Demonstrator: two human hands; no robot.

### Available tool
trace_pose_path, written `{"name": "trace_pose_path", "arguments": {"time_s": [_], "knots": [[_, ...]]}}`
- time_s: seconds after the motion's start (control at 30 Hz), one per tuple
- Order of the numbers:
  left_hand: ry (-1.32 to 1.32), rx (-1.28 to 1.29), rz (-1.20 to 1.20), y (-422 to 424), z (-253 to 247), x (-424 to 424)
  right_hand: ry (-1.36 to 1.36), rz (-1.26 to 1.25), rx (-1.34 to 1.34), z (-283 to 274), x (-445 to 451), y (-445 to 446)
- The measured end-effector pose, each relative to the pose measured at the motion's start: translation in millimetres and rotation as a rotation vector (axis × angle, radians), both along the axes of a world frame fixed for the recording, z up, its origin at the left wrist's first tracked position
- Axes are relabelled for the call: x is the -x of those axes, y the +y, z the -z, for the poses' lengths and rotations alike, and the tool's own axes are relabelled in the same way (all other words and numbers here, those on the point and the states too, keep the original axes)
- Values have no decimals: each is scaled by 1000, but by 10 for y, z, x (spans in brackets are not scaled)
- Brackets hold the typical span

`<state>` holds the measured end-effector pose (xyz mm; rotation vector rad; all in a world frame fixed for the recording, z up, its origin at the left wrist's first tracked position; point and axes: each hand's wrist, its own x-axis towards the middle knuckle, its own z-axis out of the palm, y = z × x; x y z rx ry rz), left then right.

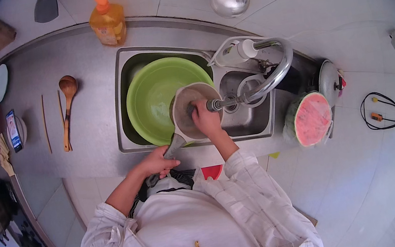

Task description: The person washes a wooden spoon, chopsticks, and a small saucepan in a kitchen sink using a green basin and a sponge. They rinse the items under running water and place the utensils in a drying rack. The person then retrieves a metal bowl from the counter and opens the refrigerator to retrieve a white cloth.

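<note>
My left hand (161,159) is closed around the grey handle of a saucepan (193,90), just in front of the sink's near edge. The pan has a pale interior and is held over the right part of a large green basin (153,103), which sits in the left bowl of a steel sink (121,134). My right hand (204,118) reaches into the pan, fingers closed on a small dark scrubber (191,110) pressed near its inner surface; its material cannot be told. The curved metal faucet (271,81) ends right beside that hand, above the pan.
Left on the steel counter lie a wooden spoon (68,100), chopsticks (45,124) and a propped phone (13,130). An orange soap bottle (108,24) stands behind. On the right are a white bottle (231,54), a cut watermelon (313,118) under film and a lidded pot (328,80).
</note>
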<state>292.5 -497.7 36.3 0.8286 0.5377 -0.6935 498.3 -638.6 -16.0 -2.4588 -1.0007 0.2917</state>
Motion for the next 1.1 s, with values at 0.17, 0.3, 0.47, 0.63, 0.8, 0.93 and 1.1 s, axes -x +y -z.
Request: {"name": "trace_pose_path", "arguments": {"time_s": [0.17,0.3,0.47,0.63,0.8,0.93,1.1], "knots": [[-25,113,24,-49,8,9,-112,-144,20,167,-193,336],[-30,98,-6,-72,-15,-10,-129,-435,-94,132,-305,259],[-66,20,-24,-58,-28,1,98,198,-71,52,-145,-27],[-78,24,18,-119,-8,77,174,-165,150,-114,104,296],[-3,115,-24,-53,-145,87,86,354,89,236,-240,253],[-19,93,-55,-76,-104,120,117,-290,600,-35,131,177],[-31,84,-8,-59,-127,98,84,116,-216,72,-131,287]]}}
